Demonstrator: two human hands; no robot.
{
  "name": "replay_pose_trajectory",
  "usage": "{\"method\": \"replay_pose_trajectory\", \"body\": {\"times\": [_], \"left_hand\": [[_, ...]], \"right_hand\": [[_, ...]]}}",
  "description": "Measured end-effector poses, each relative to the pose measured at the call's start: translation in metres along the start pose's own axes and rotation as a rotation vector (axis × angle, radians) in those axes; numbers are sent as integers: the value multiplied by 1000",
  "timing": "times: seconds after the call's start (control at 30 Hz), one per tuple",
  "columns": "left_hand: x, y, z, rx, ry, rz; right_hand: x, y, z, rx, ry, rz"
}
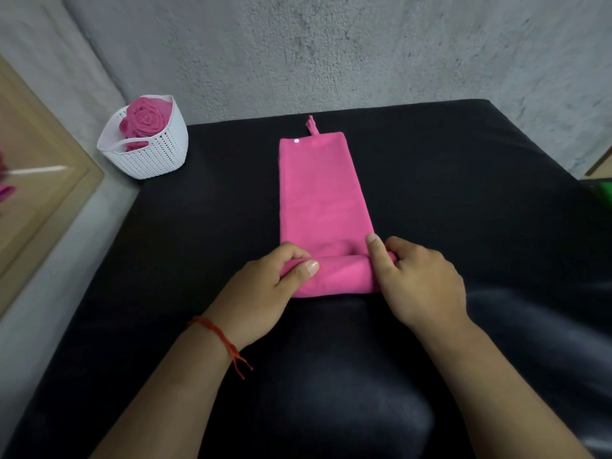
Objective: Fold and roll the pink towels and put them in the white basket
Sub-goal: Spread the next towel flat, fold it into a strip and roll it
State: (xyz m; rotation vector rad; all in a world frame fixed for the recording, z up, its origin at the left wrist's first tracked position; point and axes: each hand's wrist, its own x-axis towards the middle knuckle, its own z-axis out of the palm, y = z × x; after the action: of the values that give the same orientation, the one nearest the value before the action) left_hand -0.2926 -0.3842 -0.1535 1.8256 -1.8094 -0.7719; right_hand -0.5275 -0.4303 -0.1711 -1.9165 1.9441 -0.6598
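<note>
A pink towel (321, 193), folded into a long narrow strip, lies on the black surface (198, 233) with its hanging loop pointing away from me. Its near end is rolled into a short cylinder (341, 273). My left hand (265, 293) grips the left end of the roll, thumb on top. My right hand (414, 279) grips the right end, its thumb lying on the flat strip beside the roll. The white basket (149, 157) stands at the far left corner and holds rolled pink towels (145, 120).
A rough grey wall runs behind the black surface. A wood-framed mirror (43, 180) leans at the left. Something green (604, 190) shows at the right edge. My dark-clothed legs (364, 376) lie under my forearms.
</note>
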Motion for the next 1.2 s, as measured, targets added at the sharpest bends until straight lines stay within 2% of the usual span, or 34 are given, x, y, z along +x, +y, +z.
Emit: {"method": "replay_pose_trajectory", "body": {"times": [0.13,0.27,0.37,0.47,0.67,0.87,1.03,1.2], "left_hand": [[-5,3,7,-82,76,67],[-17,-12,-1,79,92,228],[-16,-17,-5,6,106,170],[-12,-17,-7,-47,104,70],[-5,-20,-10,-105,82,-31],[-4,-26,-11,-125,3,-22],[-10,-26,-16,-105,-100,-4],[-12,-25,-11,-63,0,27]], "right_hand": [[5,-3,3,-31,-1,88],[9,-7,6,-83,26,149],[6,-6,10,-96,90,143],[2,-5,12,19,139,71],[1,5,3,100,65,-52],[3,4,7,8,70,-59],[4,2,2,-20,-20,-12],[9,-5,-4,-106,-143,44]]}}
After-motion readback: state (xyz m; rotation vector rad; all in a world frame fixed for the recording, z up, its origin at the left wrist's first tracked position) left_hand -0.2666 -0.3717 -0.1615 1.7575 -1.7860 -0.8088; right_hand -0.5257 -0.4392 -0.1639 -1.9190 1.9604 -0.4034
